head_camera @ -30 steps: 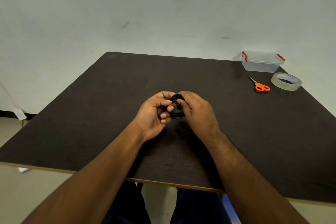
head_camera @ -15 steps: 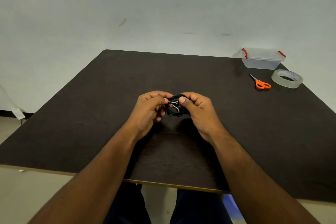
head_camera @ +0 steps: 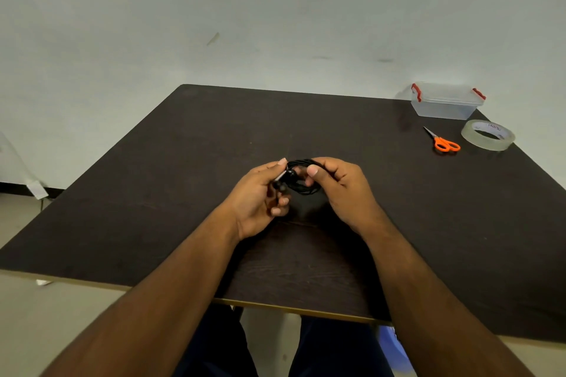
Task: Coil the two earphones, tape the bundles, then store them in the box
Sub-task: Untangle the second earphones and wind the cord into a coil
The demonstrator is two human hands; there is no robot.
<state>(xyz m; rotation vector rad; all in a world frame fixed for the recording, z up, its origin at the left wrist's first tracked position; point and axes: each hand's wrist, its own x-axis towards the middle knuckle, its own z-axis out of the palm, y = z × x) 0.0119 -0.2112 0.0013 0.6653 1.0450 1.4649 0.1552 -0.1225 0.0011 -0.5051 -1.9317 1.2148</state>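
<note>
Plain indoor room, sparse; more a bare work or recording setup than a furnished home. Dark wood-grain table (head_camera: 190,180) pushed against a blank pale wall (head_camera: 245,15), scuffed at 12 o'clock. Light tiled floor (head_camera: 21,217) visible at 9 o'clock. At 2 o'clock: clear lidded box (head_camera: 444,104), orange scissors (head_camera: 444,144), tape roll (head_camera: 488,138).

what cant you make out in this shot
Head view only:
- earphone bundle: mostly covered by the left hand and right hand; coil count unclear.
- second earphone: not seen.
- box: contents unclear, far and small.
- tape roll: print too small.
</note>
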